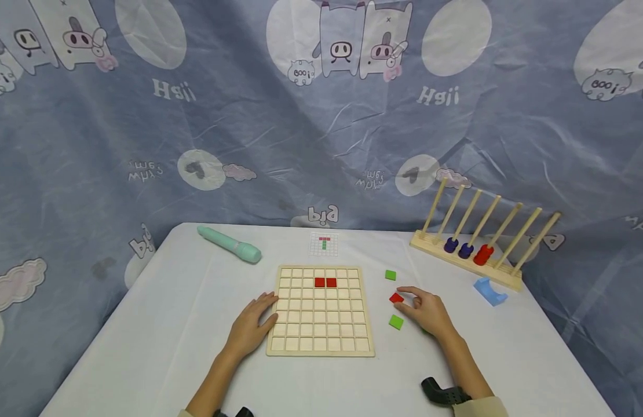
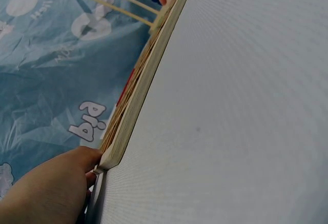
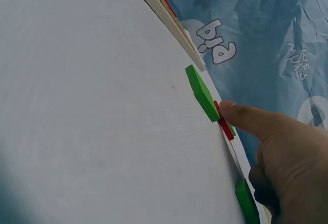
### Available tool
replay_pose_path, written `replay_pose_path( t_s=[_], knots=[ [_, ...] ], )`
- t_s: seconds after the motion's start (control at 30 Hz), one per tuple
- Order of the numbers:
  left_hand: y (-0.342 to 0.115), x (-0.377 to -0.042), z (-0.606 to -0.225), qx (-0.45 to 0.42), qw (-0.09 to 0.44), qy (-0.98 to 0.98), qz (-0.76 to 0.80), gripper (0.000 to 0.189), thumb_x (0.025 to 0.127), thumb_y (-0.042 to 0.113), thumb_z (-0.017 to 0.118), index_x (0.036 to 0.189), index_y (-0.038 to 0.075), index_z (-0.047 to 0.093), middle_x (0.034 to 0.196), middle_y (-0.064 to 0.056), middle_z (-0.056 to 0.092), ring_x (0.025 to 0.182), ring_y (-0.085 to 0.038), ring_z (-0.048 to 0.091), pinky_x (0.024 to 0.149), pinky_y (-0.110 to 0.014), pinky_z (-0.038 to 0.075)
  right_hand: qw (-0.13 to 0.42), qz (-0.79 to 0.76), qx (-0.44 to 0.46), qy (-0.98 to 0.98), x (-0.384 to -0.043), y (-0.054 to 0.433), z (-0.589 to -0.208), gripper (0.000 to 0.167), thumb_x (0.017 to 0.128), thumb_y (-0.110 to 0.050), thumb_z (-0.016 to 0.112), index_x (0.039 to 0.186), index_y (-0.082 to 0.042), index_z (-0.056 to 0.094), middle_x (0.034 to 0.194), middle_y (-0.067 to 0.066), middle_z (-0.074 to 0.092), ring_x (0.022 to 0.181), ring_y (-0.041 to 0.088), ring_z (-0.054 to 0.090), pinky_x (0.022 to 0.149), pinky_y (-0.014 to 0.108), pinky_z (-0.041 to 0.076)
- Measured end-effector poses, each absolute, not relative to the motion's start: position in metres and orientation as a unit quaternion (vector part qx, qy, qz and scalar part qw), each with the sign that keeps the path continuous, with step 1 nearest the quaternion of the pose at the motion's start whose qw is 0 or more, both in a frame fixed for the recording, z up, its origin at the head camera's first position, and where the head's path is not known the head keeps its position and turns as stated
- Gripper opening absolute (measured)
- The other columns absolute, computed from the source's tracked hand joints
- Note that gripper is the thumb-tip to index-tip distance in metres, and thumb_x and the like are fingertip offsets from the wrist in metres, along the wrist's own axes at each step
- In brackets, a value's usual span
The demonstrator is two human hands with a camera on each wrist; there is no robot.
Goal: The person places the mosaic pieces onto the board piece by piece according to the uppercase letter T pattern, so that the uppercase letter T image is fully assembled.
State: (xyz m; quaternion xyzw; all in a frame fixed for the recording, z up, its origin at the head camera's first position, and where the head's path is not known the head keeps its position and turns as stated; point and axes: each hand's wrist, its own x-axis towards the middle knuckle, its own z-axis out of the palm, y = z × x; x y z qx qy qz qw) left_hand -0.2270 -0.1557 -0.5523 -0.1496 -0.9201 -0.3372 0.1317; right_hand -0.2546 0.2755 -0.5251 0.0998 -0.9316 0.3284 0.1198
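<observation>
Where right fingers [image 3: 248,118] touch, red tile [image 1: 396,297] lies.

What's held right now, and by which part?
The left hand touches the left edge of the wooden board. The right hand has thumb and finger at the loose red tile; whether they grip it cannot be told.

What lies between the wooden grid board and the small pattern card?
Just a bare strip of white tabletop; the head view shows it, with the pattern card lying beyond the grid board.
</observation>
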Motion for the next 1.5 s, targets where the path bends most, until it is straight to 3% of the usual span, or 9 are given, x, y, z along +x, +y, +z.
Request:
replay_pose_path(
  t_s=[1.1, 1.5],
  knots=[
    [-0.1552, -0.2255, -0.55, -0.163, 0.153, -0.915, -0.337, 0.042, 0.088, 0.025, 0.063, 0.127, 0.01, 0.056, 0.135, -0.004, 0.05, 0.129, -0.025, 0.039, 0.108, -0.042, 0.027, 0.118, 0.311, 0.101, -0.938, -0.2549, 0.279, -0.5297, 0.044, 0.076, -0.044, 0.073, 0.109, -0.015, 0.068, 0.047, -0.008, 0.032, 0.041, 0.004, 0.023, 0.038, 0.022, 0.023],
    [-0.1562, -0.2263, -0.5499, -0.149, 0.122, -0.921, -0.338, 0.043, 0.09, 0.029, 0.06, 0.13, 0.013, 0.054, 0.138, 0.0, 0.046, 0.132, -0.019, 0.034, 0.111, -0.036, 0.022, 0.107, 0.308, 0.098, -0.94, -0.2539, 0.2779, -0.528, 0.044, 0.076, -0.043, 0.073, 0.107, -0.014, 0.068, 0.046, -0.009, 0.03, 0.042, 0.005, 0.022, 0.038, 0.021, 0.02]
  ],
)
